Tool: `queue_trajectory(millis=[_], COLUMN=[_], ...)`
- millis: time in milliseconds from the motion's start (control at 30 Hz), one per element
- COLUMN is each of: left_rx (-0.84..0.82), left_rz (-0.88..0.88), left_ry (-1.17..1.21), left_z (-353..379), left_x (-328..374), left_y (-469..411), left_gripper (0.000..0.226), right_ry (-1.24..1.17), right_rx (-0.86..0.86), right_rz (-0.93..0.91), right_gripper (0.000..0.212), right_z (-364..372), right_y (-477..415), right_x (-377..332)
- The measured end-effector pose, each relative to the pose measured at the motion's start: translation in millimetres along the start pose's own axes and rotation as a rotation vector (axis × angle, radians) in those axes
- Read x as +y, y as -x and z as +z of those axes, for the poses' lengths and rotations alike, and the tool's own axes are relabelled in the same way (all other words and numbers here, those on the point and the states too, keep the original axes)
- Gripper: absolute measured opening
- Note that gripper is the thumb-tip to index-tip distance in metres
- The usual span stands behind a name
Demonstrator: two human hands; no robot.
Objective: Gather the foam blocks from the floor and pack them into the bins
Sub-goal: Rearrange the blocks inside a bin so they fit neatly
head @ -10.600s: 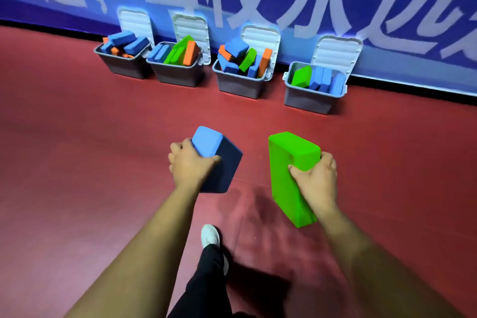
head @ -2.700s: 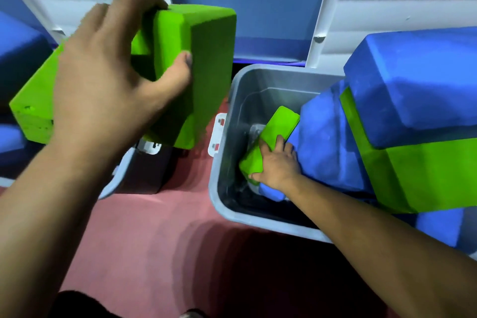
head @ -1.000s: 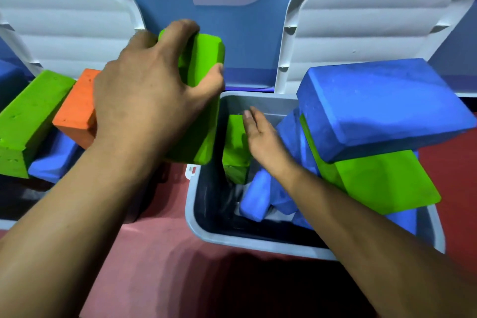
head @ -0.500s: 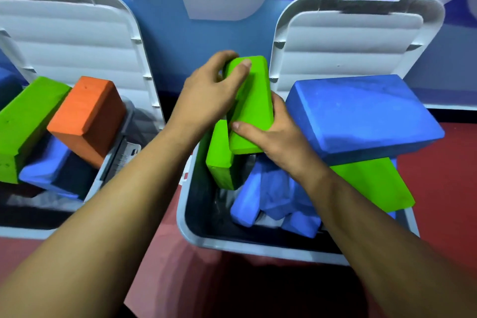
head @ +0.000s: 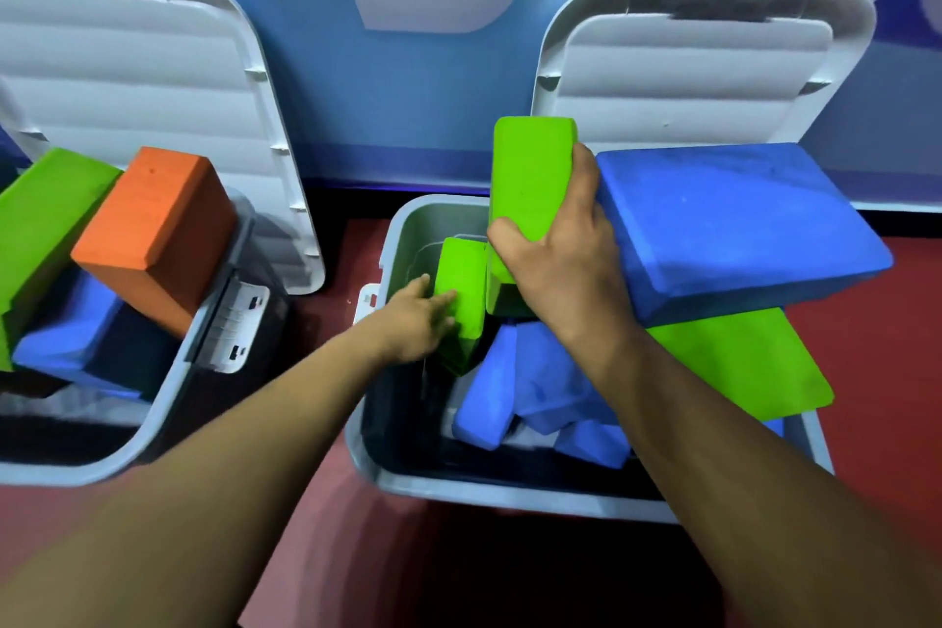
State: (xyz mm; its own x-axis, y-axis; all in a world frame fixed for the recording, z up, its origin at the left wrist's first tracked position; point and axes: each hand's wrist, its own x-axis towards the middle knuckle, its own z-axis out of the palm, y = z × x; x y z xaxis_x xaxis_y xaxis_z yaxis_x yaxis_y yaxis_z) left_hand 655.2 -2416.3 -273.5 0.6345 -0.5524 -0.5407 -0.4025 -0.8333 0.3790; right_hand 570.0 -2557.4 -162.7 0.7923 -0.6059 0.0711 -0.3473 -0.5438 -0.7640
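Observation:
My right hand (head: 558, 260) grips an upright green foam block (head: 530, 179) above the grey bin (head: 387, 469) in front of me. My left hand (head: 415, 321) reaches into the bin's left side, its fingers touching a second green block (head: 461, 286) that stands on end inside. Several blue blocks (head: 515, 393) lie deeper in the bin. A large blue block (head: 724, 224) rests on a flat green block (head: 739, 362) across the bin's right part.
A second grey bin (head: 168, 403) at the left holds an orange block (head: 153, 230), a green block (head: 35, 230) and a blue block (head: 71, 337). White lids (head: 693, 71) of both bins stand open against the blue wall. Red floor (head: 892, 321) surrounds the bins.
My left hand has let go of the upright green block and dropped to the block standing inside the bin. My right hand now holds the upright block alone.

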Motion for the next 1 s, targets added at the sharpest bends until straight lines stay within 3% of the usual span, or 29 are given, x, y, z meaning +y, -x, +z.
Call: queue_trajectory(millis=[133, 333, 467, 633, 767, 900, 1000], left_rx=[0.087, 0.2, 0.249, 0.411, 0.316, 0.291, 0.276], left_rz=[-0.077, -0.098, -0.142, -0.072, -0.033, -0.03, -0.039], left_ry=[0.074, -0.112, -0.052, -0.056, -0.117, -0.298, -0.291], left_z=[11.6, 26.0, 25.3, 11.1, 15.5, 18.2, 18.3], left_x=[-1.3, 5.8, 9.7, 20.5, 3.4, -6.5, -6.0], left_y=[-16.0, -19.0, -22.2, -20.6, -16.7, -16.6, -17.1], left_gripper=[0.057, 0.069, 0.068, 0.063, 0.061, 0.059, 0.059], right_ry=[0.053, 0.089, 0.125, 0.095, 0.094, 0.14, 0.171], right_rx=[-0.007, -0.026, -0.049, -0.104, -0.121, -0.1, -0.055], right_rz=[-0.021, -0.066, -0.086, 0.004, 0.079, 0.077, 0.057], right_gripper=[0.095, 0.094, 0.092, 0.09, 0.086, 0.073, 0.065], right_z=[-4.4, -15.9, -18.4, 1.7, 40.5, 60.7, 66.2], right_y=[-6.5, -0.2, -0.6, -10.5, -23.7, -54.4, -61.1], right_x=[2.3, 3.4, 7.5, 16.0, 30.7, 32.7, 34.3])
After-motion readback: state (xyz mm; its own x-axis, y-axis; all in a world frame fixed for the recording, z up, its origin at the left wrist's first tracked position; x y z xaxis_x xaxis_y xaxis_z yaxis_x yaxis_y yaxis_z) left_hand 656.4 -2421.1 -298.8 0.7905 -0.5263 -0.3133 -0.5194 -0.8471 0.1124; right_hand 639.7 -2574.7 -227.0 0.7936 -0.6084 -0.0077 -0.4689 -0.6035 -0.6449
